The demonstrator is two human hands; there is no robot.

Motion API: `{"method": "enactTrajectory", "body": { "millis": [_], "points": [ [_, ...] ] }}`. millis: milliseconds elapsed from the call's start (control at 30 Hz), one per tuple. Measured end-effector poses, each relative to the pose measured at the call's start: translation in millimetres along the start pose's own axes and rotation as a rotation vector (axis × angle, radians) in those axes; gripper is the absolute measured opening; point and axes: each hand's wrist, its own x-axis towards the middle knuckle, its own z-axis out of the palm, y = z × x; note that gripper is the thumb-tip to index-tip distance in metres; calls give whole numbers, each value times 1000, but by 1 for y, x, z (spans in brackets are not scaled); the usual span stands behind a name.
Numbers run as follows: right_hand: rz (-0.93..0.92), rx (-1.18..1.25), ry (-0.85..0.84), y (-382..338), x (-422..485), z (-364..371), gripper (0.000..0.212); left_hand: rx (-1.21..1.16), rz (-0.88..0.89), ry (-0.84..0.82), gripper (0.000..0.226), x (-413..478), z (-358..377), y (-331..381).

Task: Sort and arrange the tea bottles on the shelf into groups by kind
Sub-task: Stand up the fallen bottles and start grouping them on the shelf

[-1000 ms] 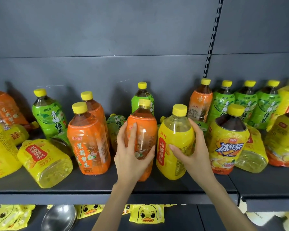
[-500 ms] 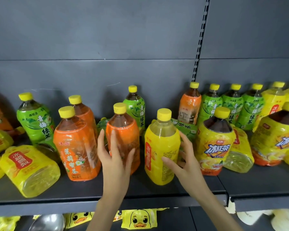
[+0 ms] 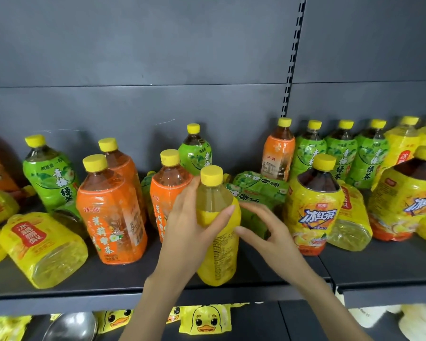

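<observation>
A yellow-labelled bottle of pale tea (image 3: 219, 257) stands upright near the front edge of the dark shelf (image 3: 113, 284). My left hand (image 3: 190, 227) grips it around the shoulder, just below its yellow cap. My right hand (image 3: 268, 232) is beside the bottle's right side with fingers spread, thumb tip at the label, holding nothing. Just behind my left hand stands an orange-labelled bottle (image 3: 167, 190). Another orange bottle (image 3: 111, 212) stands further left. Green-labelled bottles (image 3: 256, 190) lie on their sides behind my right hand.
A yellow iced-tea bottle with dark tea (image 3: 315, 207) stands to the right. Several green bottles (image 3: 342, 153) line the back right. A yellow bottle (image 3: 42, 247) lies on its side at the front left. Duck-print packets (image 3: 204, 321) and a metal bowl (image 3: 71, 328) sit on the shelf below.
My left hand has left the orange bottle and taken hold of the yellow bottle. My right hand has let go of that bottle and drawn back to its right side.
</observation>
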Motion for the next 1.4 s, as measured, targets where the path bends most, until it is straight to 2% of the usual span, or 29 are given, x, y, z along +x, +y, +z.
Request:
{"method": "enactTrajectory", "body": {
  "millis": [67, 133, 233, 300, 400, 567, 733, 933, 1033, 1167, 1267, 1400],
  "points": [
    [6, -151, -15, 7, 14, -11, 58, -15, 19, 14, 68, 0, 1, 1],
    [19, -184, -45, 13, 26, -18, 53, -29, 23, 16, 62, -2, 3, 2],
    [15, -159, 31, 18, 45, -22, 34, -44, -4, 6, 65, -2, 4, 1],
    [31, -193, 62, 22, 57, -21, 36, -36, -11, -2, 66, -2, 4, 1],
    [115, -390, -12, 33, 80, -19, 35, -34, -8, -13, 66, -4, 3, 2],
    [386, -745, -317, 46, 103, -20, 67, -34, -24, -15, 72, -5, 2, 1],
    [404, -1085, -414, 35, 107, -10, 81, -42, -24, -16, 70, -5, 1, 2],
    [514, -928, -506, 32, 114, -13, 93, -50, -22, -7, 65, -5, 2, 0],
    [490, -892, -434, 40, 110, -11, 92, -52, -24, -1, 64, -4, 3, -1],
    [402, -787, -179, 42, 101, -11, 81, -61, -33, 8, 72, -3, 5, -2],
    [325, -798, -112, 37, 93, -7, 77, -75, -36, 6, 74, -3, 5, -1],
    [256, -707, -2, 36, 85, -7, 78, -70, -18, 11, 65, -3, 4, 1]
  ]
}}
